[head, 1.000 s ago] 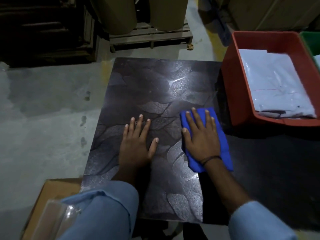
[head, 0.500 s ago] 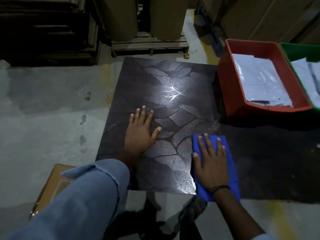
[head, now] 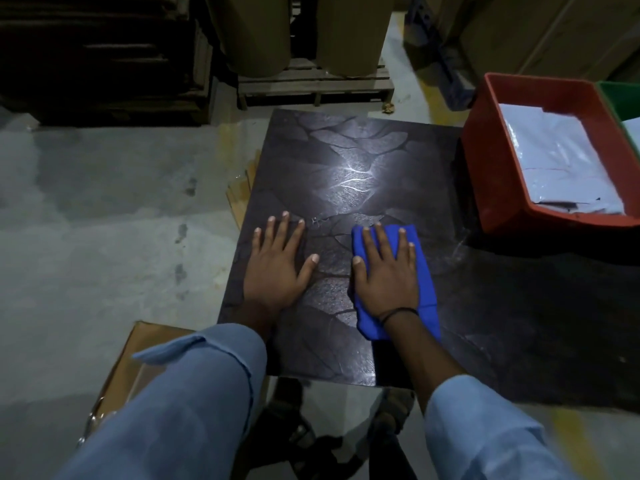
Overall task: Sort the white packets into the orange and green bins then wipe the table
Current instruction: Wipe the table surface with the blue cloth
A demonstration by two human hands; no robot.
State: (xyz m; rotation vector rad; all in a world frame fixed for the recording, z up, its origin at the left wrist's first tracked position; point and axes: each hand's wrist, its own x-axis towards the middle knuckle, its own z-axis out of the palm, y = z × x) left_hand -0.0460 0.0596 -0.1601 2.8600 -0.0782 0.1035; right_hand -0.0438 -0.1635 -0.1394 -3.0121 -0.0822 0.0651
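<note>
Head view: at the lower left a cardboard box [head: 145, 341] sits on the floor beside the dark patterned table [head: 346, 161]. The left hand [head: 277, 268] lies flat on the tabletop, fingers straight and spread, holding nothing. Just to its right, the right hand [head: 388, 271] presses a blue cloth [head: 426, 289] flat against the table, fingers straight. Further right, on the table, the orange bin [head: 485, 174] holds white packets [head: 561, 168]. The green bin [head: 620, 98] touches its far side, cut off by the frame edge.
</note>
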